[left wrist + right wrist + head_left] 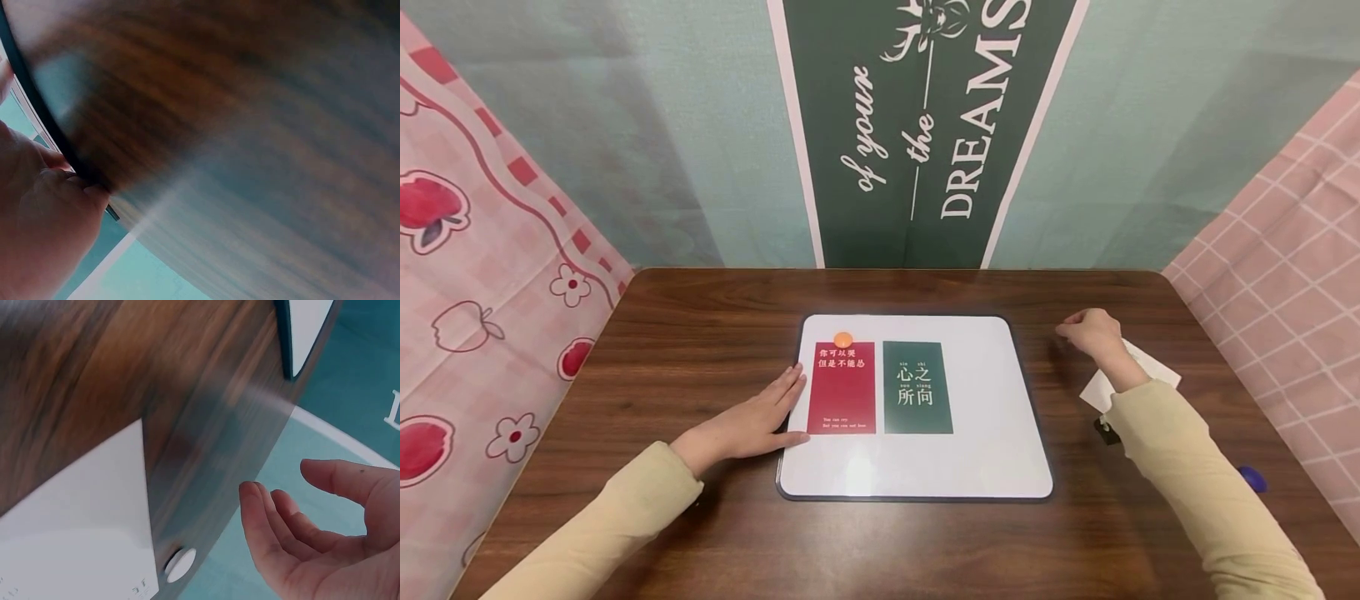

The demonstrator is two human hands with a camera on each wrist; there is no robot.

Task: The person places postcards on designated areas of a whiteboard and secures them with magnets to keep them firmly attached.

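A whiteboard (985,467) with a dark frame lies on the brown table. On it, a red card (842,396) sits beside a green card (917,417), both with pale lettering. A round orange magnet (843,340) overlaps the red card's top edge. My left hand (760,421) rests at the board's left rim, fingers extended and fingertips beside the red card. Right of the board is my right hand (1093,333), over the table. In the right wrist view its thumb and bent fingers (253,506) are apart, with nothing between them. Near them lies a white round magnet (181,565).
A white card (1157,367) lies partly under the right forearm in the head view. A small dark piece (1106,431) and a blue round object (1252,478) are on the table's right side. Patterned cloths (715,150) hang behind and on both sides.
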